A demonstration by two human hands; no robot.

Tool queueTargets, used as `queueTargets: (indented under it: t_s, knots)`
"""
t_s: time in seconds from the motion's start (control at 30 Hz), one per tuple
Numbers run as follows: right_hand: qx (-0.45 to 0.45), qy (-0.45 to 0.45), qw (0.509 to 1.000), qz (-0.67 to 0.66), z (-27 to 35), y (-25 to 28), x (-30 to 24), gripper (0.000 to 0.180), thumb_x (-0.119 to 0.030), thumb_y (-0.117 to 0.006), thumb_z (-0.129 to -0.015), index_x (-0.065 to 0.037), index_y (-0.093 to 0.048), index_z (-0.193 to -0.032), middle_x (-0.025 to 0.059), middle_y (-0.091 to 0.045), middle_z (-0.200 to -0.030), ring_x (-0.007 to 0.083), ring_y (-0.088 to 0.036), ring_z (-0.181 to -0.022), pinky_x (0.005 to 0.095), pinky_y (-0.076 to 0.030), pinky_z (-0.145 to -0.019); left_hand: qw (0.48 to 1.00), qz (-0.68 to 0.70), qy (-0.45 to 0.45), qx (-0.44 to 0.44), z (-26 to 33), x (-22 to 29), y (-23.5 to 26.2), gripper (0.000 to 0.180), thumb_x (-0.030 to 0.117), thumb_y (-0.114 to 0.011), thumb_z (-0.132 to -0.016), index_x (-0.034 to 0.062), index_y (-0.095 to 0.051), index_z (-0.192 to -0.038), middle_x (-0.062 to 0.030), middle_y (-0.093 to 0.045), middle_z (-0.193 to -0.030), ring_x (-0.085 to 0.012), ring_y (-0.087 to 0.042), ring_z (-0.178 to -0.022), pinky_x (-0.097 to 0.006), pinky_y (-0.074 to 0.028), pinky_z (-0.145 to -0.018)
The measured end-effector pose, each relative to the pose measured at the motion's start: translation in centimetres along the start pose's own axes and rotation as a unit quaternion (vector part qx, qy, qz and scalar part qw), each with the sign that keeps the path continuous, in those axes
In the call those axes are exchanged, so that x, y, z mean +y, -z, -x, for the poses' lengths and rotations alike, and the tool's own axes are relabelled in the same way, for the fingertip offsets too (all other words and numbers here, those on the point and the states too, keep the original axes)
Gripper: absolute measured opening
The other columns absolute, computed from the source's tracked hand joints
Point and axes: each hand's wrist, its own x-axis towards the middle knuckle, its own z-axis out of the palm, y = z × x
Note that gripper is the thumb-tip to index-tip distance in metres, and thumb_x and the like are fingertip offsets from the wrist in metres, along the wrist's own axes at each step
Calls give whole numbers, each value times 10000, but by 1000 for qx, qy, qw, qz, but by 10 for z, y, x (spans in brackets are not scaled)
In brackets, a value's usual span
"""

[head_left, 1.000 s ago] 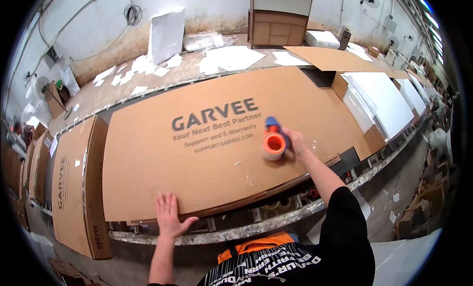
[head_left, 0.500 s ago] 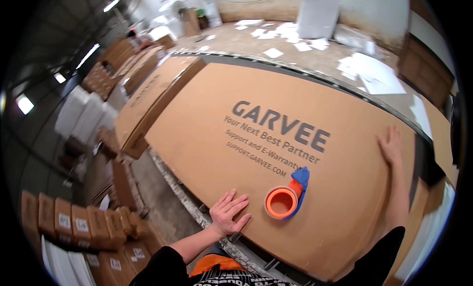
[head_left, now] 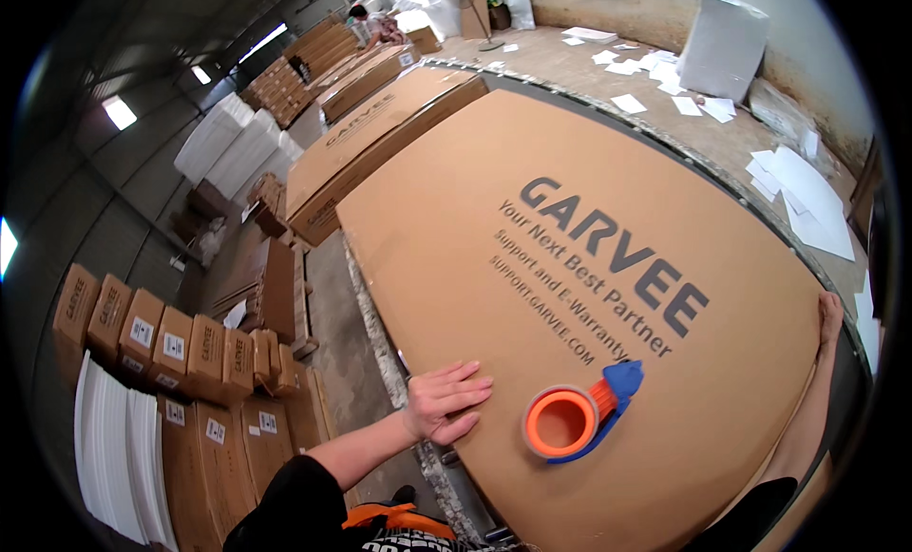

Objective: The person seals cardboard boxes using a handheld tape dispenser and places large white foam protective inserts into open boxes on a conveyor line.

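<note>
Our right hand (head_left: 830,316), its grip unclear, shifts to the edge of the brown cardboard carton (head_left: 446,248) under our left hand (head_left: 445,404), fingers released; tilting could slide the orange-blue plastic tape dispenser (head_left: 601,398) between them.

Left hand (head_left: 446,402) palm-down and flat, right hand (head_left: 830,316) far out on an extended right arm (head_left: 807,409)

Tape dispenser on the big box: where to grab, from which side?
Probably the blue handle, from the right: the tape dispenser lies on its side on the box, its slim handle curving round the lower right of the orange ring, away from the left hand.
</note>
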Motion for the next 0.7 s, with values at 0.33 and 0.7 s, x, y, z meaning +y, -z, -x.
queueTargets:
  t_s: [0.33,0.7]
  knots:
    - [88,28,969,231,102,48,4,408,-377,-525,-946,15,-628,-992,68,-611,-847,178,-557,-828,317,-446,-788,994,81,-69,30,-5,-79,11,213,56,-585,-775,44,-700,-955,-145,-704,-1043,-340,-654,-1047,-415,-515,-939]
    - [119,-57,896,424,396,-57,-158,595,-556,-457,-922,5,-626,-1022,214,-654,-1028,356,-608,-996,425,-450,-873,961,-207,91,-157,107,-35,67,592,419,-412,-979,-50,-466,-1337,-229,-449,-1414,-401,-380,-1337,-465,-237,-1152]
